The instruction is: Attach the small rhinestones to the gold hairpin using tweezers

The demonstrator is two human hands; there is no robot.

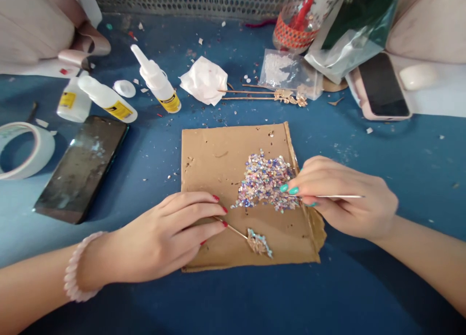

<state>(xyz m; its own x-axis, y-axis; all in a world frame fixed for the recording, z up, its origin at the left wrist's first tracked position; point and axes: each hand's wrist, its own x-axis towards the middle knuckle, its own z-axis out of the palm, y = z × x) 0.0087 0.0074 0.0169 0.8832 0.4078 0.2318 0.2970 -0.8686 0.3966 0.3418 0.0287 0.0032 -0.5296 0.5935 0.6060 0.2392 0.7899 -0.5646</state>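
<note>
My left hand lies on the cardboard sheet, with its fingers over the thin stem of a hair stick. The hair stick's decorated head rests on the cardboard, pale blue pieces along one edge and bare gold-brown metal elsewhere. My right hand pinches a slim metal tool. Its tip is at the pile of small multicoloured stone chips, partly hidden by the fingers, so I cannot tell whether it holds a chip.
Behind the cardboard lie a crumpled tissue, gold hair sticks and a clear bag. Glue bottles, a dark phone and a tape roll are at left. Another phone and a jar sit at right.
</note>
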